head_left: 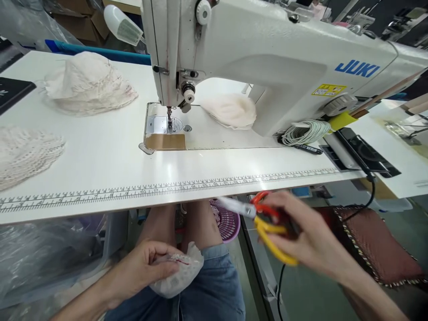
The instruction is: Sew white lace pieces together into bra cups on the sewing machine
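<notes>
**Q:** White lace [177, 276], where does it lie, taking the table edge [167, 200] as datum?

**A:** Below the edge and toward the person, over the lap. The left hand [140, 272] is clamped on it, thumb and fingers pinching its upper fold. The bulk of the piece hangs to the right of that hand, against the denim [214, 290].

**Q:** State of the right hand?

**A:** The right hand [307, 240] is closed on the snips [264, 223], just below the table edge and well right of the needle [169, 117]. The grips are red and yellow. The pale blade end points left, back toward the lace. Motion blur hides whether the blades are parted.

**Q:** How do the two hands stand to each other?

**A:** Apart. The left hand is lower and nearer the body. The right hand is higher, closer under the table edge. The knees and a purple basket [229, 223] lie between and beyond them.

**Q:** Long axis of the snips?

**A:** Roughly parallel to the table edge, tilted slightly, tip up and to the left. The lace lies down and left from that tip.

**Q:** Which hand is nearer the lace?

**A:** The left; it already grips it. The right hand does not touch it.

**Q:** What lies above the table edge?

**A:** Two lace piles [87, 84] at far left, the machine [267, 53] in the centre, and another lace piece [230, 109] beyond the needle, under the machine arm.
</notes>
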`<state>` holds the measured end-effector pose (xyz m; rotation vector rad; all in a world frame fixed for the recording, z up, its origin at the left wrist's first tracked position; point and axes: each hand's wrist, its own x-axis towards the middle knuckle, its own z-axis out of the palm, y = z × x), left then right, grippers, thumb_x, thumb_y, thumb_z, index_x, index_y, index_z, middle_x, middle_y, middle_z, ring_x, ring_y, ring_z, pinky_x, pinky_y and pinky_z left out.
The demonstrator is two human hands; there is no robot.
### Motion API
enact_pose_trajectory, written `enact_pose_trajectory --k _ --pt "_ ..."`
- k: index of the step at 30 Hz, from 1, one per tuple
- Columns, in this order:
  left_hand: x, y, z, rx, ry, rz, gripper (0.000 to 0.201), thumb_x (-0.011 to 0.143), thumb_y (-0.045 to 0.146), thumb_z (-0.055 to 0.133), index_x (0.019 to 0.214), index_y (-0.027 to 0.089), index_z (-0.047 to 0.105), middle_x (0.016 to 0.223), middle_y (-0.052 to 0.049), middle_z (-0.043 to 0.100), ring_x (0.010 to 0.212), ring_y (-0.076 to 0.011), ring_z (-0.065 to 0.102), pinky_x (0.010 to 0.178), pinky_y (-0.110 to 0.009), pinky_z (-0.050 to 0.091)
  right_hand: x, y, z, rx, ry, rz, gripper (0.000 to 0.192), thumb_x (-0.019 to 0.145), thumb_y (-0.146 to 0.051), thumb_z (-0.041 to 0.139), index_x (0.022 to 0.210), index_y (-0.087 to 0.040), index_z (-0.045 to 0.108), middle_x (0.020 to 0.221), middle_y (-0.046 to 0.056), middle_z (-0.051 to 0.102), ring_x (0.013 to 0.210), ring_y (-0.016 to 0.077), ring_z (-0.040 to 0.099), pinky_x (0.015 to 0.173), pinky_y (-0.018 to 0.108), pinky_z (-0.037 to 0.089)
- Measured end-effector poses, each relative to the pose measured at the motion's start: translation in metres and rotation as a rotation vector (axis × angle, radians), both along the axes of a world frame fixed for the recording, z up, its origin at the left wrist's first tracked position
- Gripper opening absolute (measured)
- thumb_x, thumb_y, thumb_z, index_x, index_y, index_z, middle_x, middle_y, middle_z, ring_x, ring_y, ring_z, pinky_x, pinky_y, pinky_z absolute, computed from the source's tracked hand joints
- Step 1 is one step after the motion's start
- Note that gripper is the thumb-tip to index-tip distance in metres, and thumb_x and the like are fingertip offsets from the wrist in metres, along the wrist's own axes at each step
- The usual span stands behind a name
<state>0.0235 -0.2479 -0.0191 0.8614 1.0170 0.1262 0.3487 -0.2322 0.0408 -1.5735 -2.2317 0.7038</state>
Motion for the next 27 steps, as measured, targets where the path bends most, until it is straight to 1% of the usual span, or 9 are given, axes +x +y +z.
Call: enact_pose_trajectory --k 1,2,4,6,8,11,15,20,27 --pt "-0.002 -0.002 -0.001 -0.003 0.006 -0.008 0.037 0.073 0.043 0.069 0.099 0.017 0.072 0.091 -0.005 0.074 0.078 -0.0164 0.060 0.065 -0.020 0.041 -0.011 -0.009 -0.003 -0.075 0.021 0.069 0.038 0.076 -0.027 0.062 0.111 -0.023 0.049 0.102 0.007 0.058 0.082 0.0186 0.058 0.064 0.028 0.050" --pt "-0.003 -0.003 -0.003 -0.004 0.009 -0.014 0.036 0.073 0.042 0.070 0.099 0.017 0.072 0.091 -0.005 0.074 0.078 -0.0165 0.060 0.065 -0.020 0.041 -0.021 -0.016 -0.008 -0.156 0.018 0.111 0.046 0.072 -0.028 0.066 0.114 -0.022 0.049 0.108 0.008 0.058 0.092 0.0214 0.058 0.072 0.030 0.050" --pt "-0.006 -0.006 -0.005 -0.001 0.008 -0.019 0.035 0.073 0.042 0.069 0.098 0.017 0.072 0.090 -0.005 0.074 0.077 -0.0161 0.060 0.064 -0.020 0.041 -0.037 -0.027 -0.018 -0.312 0.013 0.153 0.055 0.065 -0.031 0.071 0.115 -0.022 0.051 0.113 0.008 0.058 0.102 0.0248 0.055 0.080 0.032 0.048" --pt "-0.008 -0.007 -0.006 0.006 0.003 -0.010 0.034 0.072 0.041 0.070 0.097 0.017 0.072 0.091 -0.004 0.073 0.077 -0.0157 0.059 0.065 -0.019 0.041 -0.048 -0.032 -0.030 -0.434 0.034 0.169 0.056 0.062 -0.035 0.074 0.112 -0.022 0.054 0.113 0.007 0.059 0.102 0.0249 0.055 0.082 0.030 0.046" --pt "-0.009 -0.008 -0.006 0.010 -0.002 0.005 0.033 0.072 0.041 0.071 0.096 0.018 0.072 0.091 -0.004 0.073 0.077 -0.0151 0.058 0.065 -0.019 0.040 -0.055 -0.034 -0.040 -0.500 0.070 0.181 0.053 0.060 -0.036 0.075 0.108 -0.021 0.056 0.109 0.006 0.061 0.098 0.0235 0.057 0.080 0.029 0.046" --pt "-0.010 -0.007 -0.004 0.016 -0.005 0.015 0.032 0.072 0.041 0.070 0.093 0.017 0.073 0.080 -0.001 0.071 0.068 -0.0123 0.053 0.059 -0.018 0.037 -0.060 -0.036 -0.049 -0.545 0.113 0.204 0.050 0.062 -0.035 0.076 0.105 -0.020 0.057 0.105 0.005 0.062 0.091 0.0211 0.058 0.074 0.025 0.045" --pt "-0.009 -0.005 -0.003 0.023 -0.011 0.016 0.031 0.072 0.042 0.069 0.089 0.016 0.074 0.066 0.001 0.064 0.060 -0.0093 0.043 0.054 -0.017 0.032 -0.062 -0.039 -0.055 -0.559 0.144 0.224 0.052 0.060 -0.037 0.079 0.104 -0.020 0.058 0.101 0.004 0.063 0.083 0.0188 0.059 0.066 0.023 0.043" --pt "-0.008 -0.004 -0.004 0.008 0.004 0.024 0.031 0.071 0.042 0.070 0.087 0.015 0.074 0.067 0.001 0.063 0.061 -0.0096 0.042 0.055 -0.017 0.032 -0.061 -0.039 -0.060 -0.523 0.138 0.212 0.052 0.057 -0.032 0.081 0.102 -0.020 0.058 0.100 0.003 0.064 0.083 0.0189 0.058 0.069 0.024 0.042" --pt "-0.007 -0.001 -0.004 0.008 0.003 0.006 0.030 0.074 0.040 0.068 0.089 0.016 0.074 0.066 0.001 0.062 0.060 -0.0098 0.041 0.053 -0.019 0.030 -0.061 -0.034 -0.062 -0.541 0.147 0.237 0.051 0.058 -0.036 0.080 0.101 -0.019 0.058 0.097 0.002 0.064 0.084 0.0189 0.059 0.068 0.023 0.042"
